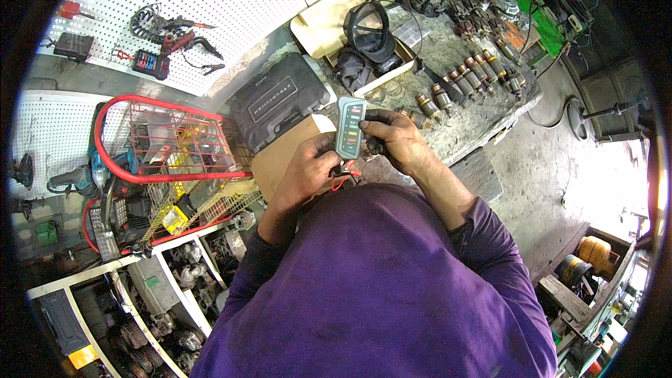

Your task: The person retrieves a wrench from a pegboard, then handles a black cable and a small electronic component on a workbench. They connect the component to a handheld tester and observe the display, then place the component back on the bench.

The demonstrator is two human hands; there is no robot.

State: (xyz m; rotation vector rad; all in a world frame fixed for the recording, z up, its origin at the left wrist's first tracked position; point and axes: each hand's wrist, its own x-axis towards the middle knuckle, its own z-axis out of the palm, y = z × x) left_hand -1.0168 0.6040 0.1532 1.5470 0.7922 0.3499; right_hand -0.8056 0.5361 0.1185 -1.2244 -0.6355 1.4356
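Between my two hands is a small grey-green battery tester [351, 128] with a column of coloured labels on its face. My left hand [309, 170] grips its lower left edge, fingers curled around it. On the opposite side, my right hand [400, 141] holds the tester with the thumb lying on its face near the upper right. Red and black wires [341, 180] hang below it, close to my left fingers. Under and beside the hands lies a brown cardboard sheet [274, 166]. The back of the tester is hidden.
A black tool case [278, 100] and an open box [381, 78] with a headband visor lie beyond my hands. Several cylindrical motor armatures [465, 78] cover the bench at right. A red-rimmed wire basket [175, 178] stands left, above a divided parts shelf [164, 266].
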